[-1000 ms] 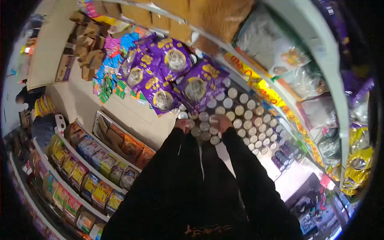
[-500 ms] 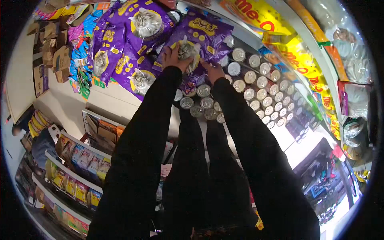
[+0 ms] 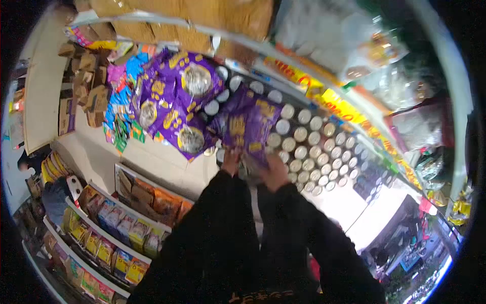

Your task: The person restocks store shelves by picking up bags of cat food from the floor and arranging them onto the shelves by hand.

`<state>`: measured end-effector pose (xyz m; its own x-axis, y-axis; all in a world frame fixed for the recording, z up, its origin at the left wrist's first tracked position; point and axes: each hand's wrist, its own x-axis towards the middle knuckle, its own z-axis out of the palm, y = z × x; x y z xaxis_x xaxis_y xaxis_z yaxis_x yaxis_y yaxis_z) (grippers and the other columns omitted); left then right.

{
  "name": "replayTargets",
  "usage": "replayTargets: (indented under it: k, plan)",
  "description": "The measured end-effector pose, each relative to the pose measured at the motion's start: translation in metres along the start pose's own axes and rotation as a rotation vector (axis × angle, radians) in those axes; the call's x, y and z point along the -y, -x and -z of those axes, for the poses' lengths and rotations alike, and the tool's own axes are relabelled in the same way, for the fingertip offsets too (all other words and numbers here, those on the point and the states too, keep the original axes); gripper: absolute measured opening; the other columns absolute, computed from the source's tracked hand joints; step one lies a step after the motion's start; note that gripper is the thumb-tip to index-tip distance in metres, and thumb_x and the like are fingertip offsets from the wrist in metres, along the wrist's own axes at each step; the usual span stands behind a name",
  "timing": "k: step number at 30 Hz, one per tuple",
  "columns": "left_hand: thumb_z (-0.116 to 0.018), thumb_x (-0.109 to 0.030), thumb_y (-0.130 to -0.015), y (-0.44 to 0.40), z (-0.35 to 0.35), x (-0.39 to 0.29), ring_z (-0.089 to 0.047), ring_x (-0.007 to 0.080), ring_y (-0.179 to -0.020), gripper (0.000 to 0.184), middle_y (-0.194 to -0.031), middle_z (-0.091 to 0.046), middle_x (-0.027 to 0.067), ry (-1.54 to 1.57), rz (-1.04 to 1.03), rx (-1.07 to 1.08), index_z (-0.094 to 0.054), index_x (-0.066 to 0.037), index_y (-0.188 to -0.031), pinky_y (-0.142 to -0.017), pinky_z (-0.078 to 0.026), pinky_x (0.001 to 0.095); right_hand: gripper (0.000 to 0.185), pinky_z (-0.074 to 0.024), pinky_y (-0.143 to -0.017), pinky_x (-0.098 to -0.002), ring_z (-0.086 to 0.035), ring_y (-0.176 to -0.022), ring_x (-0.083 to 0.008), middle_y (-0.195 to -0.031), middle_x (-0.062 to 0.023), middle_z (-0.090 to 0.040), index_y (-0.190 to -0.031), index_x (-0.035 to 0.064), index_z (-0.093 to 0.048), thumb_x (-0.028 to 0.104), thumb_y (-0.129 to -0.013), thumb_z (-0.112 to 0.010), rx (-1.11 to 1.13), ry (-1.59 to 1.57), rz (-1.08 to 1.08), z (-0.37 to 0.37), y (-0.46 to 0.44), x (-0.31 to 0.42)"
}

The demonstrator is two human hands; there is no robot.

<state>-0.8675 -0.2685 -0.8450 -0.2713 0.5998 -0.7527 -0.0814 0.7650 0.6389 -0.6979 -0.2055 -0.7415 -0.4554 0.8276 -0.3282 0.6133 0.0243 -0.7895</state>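
Both hands are at the near end of a purple bag [image 3: 242, 120], which is tilted up over rows of round cans [image 3: 314, 152]. My left hand [image 3: 231, 161] is closed on its lower left edge. On its lower right corner my right hand [image 3: 275, 172] grips the bag, a little blurred. More purple bags with cat pictures [image 3: 193, 81] lie in a pile just left of it. Small blue and green packets [image 3: 120, 109] spread beyond that pile.
Shelves of boxed and bagged goods [image 3: 114, 223] curve along the lower left. Flattened brown cartons [image 3: 90, 86] sit at the upper left. A rack with yellow packets [image 3: 339, 105] runs along the upper right. Part of a person [image 3: 55, 195] shows at the far left.
The hands lay on top of the right purple bag half a second ago; now they hold its near end. That bag has turned and moved apart from the pile, uncovering cans behind it.
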Motion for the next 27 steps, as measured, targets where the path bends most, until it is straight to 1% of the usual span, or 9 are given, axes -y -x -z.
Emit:
replayTargets:
  k: [2,5,7,11,13,17,19,24,27]
  plan:
    - [-0.051,-0.034,-0.085,0.057,-0.01,-0.026,-0.05,0.0296,-0.104,0.052,-0.121,-0.046,0.0097,0.608,0.475,0.01,-0.037,-0.008,-0.127,-0.082,-0.044,0.046,0.029,-0.0415,-0.077,-0.0434,-0.051,-0.089,-0.0386,-0.094,-0.0194,-0.056,-0.1,0.0041,-0.059,0.017,-0.074,-0.06,0.072,0.083,0.051,0.033,0.034,0.022]
    - [-0.046,-0.049,-0.086,0.098,-0.016,-0.021,-0.054,0.0296,-0.09,0.046,-0.102,-0.055,0.0093,0.358,-0.222,0.264,-0.043,-0.016,-0.119,-0.071,-0.046,0.0467,0.028,-0.0391,-0.077,-0.0461,-0.048,-0.089,-0.038,-0.092,-0.0187,-0.054,-0.097,0.0059,-0.059,0.023,-0.074,-0.058,0.128,0.088,0.07,0.076,0.08,0.054]
    - [-0.046,-0.054,-0.085,0.136,-0.026,-0.05,-0.052,0.0286,-0.089,0.05,-0.104,-0.055,0.0083,0.715,0.113,0.37,-0.046,-0.016,-0.118,-0.073,-0.043,0.0458,0.028,-0.0391,-0.076,-0.0441,-0.048,-0.089,-0.0365,-0.093,-0.018,-0.052,-0.098,0.0072,-0.058,0.024,-0.076,-0.059,0.133,-0.055,0.11,0.124,0.1,0.099]
    - [-0.06,-0.05,-0.079,0.213,-0.02,-0.164,-0.041,0.0249,-0.117,0.063,-0.121,-0.05,0.0044,0.733,0.343,0.281,-0.043,-0.011,-0.126,-0.093,-0.038,0.0432,0.034,-0.04,-0.077,-0.0421,-0.048,-0.09,-0.0364,-0.095,-0.0179,-0.052,-0.106,0.0061,-0.056,0.022,-0.076,-0.06,0.012,-0.001,0.298,0.179,0.138,0.122]
    - [-0.058,-0.047,-0.081,0.243,-0.027,-0.203,-0.043,0.0255,-0.118,0.056,-0.121,-0.051,0.0055,0.94,-0.143,0.671,-0.046,-0.01,-0.122,-0.094,-0.038,0.0455,0.036,-0.0404,-0.078,-0.0416,-0.049,-0.091,-0.0363,-0.097,-0.018,-0.052,-0.109,0.0053,-0.055,0.022,-0.077,-0.06,0.013,-0.031,0.332,0.223,0.15,0.157]
    - [-0.055,-0.039,-0.086,0.254,-0.015,-0.244,-0.05,0.0269,-0.11,0.047,-0.117,-0.054,0.007,0.804,-0.207,0.603,-0.045,-0.009,-0.121,-0.092,-0.04,0.0466,0.038,-0.0403,-0.084,-0.0401,-0.05,-0.096,-0.0351,-0.102,-0.0188,-0.051,-0.113,0.003,-0.052,0.025,-0.082,-0.057,-0.049,-0.116,0.477,0.276,0.172,0.192]
    - [-0.055,-0.029,-0.088,0.301,-0.017,-0.295,-0.056,0.0261,-0.101,0.042,-0.112,-0.056,0.0089,0.734,-0.464,0.416,-0.044,-0.006,-0.121,-0.088,-0.044,0.0444,0.041,-0.0394,-0.087,-0.0388,-0.05,-0.1,-0.0315,-0.106,-0.0193,-0.05,-0.117,0.0016,-0.047,0.027,-0.086,-0.054,-0.146,-0.138,0.515,0.292,0.176,0.199]
    - [-0.055,-0.023,-0.088,0.321,-0.001,-0.358,-0.057,0.024,-0.098,0.039,-0.109,-0.056,0.0092,0.607,-0.716,0.453,-0.044,-0.005,-0.12,-0.084,-0.047,0.0406,0.046,-0.0399,-0.088,-0.0368,-0.051,-0.102,-0.0267,-0.111,-0.0171,-0.05,-0.122,0.002,-0.04,0.027,-0.086,-0.055,-0.194,-0.404,0.446,0.296,0.176,0.215]
    - [-0.056,-0.023,-0.087,0.332,0.009,-0.384,-0.057,0.0249,-0.098,0.041,-0.109,-0.056,0.0091,0.589,-0.753,0.462,-0.042,-0.005,-0.121,-0.084,-0.047,0.0401,0.047,-0.0394,-0.09,-0.0349,-0.051,-0.104,-0.0249,-0.119,-0.0159,-0.047,-0.124,0.0067,-0.039,0.026,-0.085,-0.057,-0.191,-0.608,0.391,0.286,0.176,0.226]
